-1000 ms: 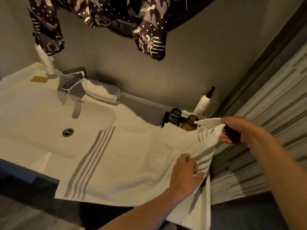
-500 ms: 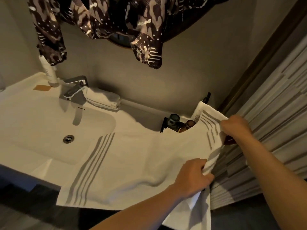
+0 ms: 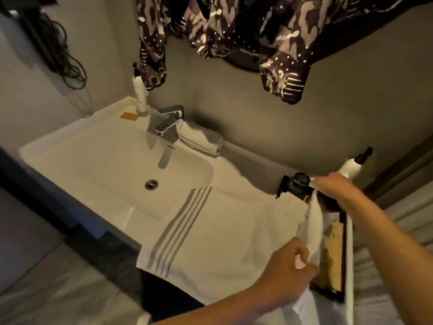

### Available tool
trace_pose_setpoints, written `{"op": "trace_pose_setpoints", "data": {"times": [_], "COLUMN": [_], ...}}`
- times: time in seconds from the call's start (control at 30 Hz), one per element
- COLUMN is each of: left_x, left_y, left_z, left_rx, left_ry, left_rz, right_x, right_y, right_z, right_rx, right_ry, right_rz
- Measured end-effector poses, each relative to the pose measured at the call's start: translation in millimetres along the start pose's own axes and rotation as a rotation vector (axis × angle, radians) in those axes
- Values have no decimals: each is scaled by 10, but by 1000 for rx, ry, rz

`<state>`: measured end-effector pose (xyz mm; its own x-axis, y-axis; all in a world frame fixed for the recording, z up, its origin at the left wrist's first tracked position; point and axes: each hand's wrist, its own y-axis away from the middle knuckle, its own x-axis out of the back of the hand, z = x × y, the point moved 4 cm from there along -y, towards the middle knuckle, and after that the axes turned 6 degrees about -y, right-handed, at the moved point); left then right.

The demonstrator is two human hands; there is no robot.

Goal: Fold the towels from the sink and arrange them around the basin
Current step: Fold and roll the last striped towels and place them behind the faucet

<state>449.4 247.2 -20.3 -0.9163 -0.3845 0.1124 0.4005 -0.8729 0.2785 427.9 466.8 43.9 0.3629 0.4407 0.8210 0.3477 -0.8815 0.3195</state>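
A white towel with grey stripes lies spread over the counter to the right of the basin, its striped end hanging into the bowl's front right corner. My left hand grips the towel's near right edge. My right hand pinches the far right corner and lifts it, so the edge stands up between both hands. A second white towel, folded, lies behind the basin next to the chrome tap.
A dark tray with a tan item sits under the raised edge at the right. A dark jar and pump bottle stand at the back right, another bottle and a brown soap at the back left. Patterned clothing hangs overhead.
Both hands have drawn the towel's right edge up and inward, which uncovers the dark tray. The view has shifted right and down.
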Motion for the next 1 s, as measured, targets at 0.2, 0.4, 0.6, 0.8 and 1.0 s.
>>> {"op": "trace_pose_setpoints", "data": {"times": [0.2,0.4,0.6,0.8,1.0], "left_x": [1533,2568,3126,3343,3476], "left_y": [279,599,740,-329,-1425], "left_z": [-636,-1638,-2194,-1998,-2340], "left_rx": [74,371,447,78,739], "left_ry": [34,-4,-937,-708,77], "left_rz": [418,595,479,495,255], "right_x": [-1333,-2934,-3562,-3477,-3397], "right_y": [234,432,796,745,536], "right_z": [-1405,-1998,-1430,-706,-27], "right_rx": [291,365,589,622,446], "right_ry": [-34,-127,150,234,357], "right_rz": [-104,-396,-358,30,-29]}}
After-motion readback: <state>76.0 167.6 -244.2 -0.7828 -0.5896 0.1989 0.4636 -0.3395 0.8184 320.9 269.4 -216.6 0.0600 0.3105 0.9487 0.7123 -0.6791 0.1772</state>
